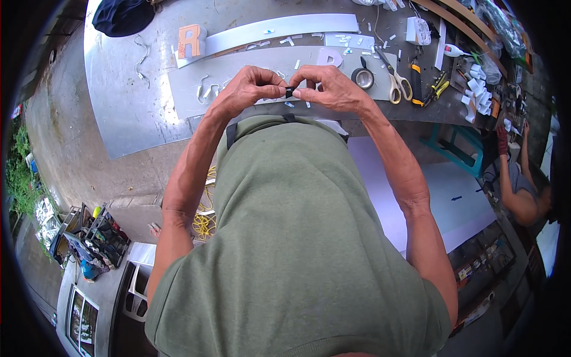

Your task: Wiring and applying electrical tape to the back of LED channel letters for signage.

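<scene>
Over the near edge of the workbench, my two hands meet fingertip to fingertip. Between them is a small black piece [289, 91], possibly a bit of tape; its exact kind is too small to make out. My left hand [253, 89] pinches it from the left with thumb and forefinger. From the other side, my right hand [329, 87] pinches it too, fingers curled. Just right of that hand lies a roll of black tape [362, 78]. Thin white wires [208, 91] lie beside my left hand, and a pale letter-shaped piece [329, 58] sits behind my right.
Scissors [397, 88], a yellow-black cutter [416, 83] and pliers [441, 85] lie to the right, before a heap of white pieces [477, 92]. An orange-faced letter block [190, 41] stands at the back left. Another person [523, 184] is at far right, near a teal stool [455, 147].
</scene>
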The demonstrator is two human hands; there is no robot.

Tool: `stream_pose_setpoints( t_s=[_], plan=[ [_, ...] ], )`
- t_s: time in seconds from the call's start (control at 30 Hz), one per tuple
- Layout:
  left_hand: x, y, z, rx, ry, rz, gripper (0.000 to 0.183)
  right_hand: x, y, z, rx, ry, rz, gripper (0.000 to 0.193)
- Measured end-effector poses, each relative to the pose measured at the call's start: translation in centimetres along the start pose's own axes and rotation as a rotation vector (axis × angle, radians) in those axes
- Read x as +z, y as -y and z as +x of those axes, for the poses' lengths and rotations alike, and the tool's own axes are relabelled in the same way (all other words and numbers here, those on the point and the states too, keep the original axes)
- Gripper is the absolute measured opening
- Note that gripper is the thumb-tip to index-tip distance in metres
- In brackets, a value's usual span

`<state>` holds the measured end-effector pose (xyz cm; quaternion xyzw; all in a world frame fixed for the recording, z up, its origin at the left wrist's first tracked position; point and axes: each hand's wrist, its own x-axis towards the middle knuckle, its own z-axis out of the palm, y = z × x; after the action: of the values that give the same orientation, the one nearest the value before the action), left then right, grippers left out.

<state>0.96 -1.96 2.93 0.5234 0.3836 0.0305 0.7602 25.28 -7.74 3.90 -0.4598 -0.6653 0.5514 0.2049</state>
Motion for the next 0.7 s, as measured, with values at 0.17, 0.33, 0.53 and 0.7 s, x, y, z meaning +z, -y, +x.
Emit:
stream_pose_setpoints(
  t_s=[0.17,0.33,0.53,0.7],
  plan=[
    [-0.1,-0.4,-0.1,-0.001,-0.025,0.024,0.025,-0.2,0.6,0.4,0.123,0.007,0.09,0.026],
    [-0.2,-1.0,-0.3,0.007,-0.046,0.055,0.024,0.0,0.6,0.5,0.12,-0.043,0.147,0.021],
    [0.1,-0.8,-0.4,0.011,-0.042,-0.008,0.022,0.0,0.7,0.3,0.125,-0.073,0.158,0.016],
    [0.0,-0.3,0.0,0.013,-0.033,0.015,0.021,0.4,0.5,0.3,0.018,-0.091,0.088,0.017]
  ],
)
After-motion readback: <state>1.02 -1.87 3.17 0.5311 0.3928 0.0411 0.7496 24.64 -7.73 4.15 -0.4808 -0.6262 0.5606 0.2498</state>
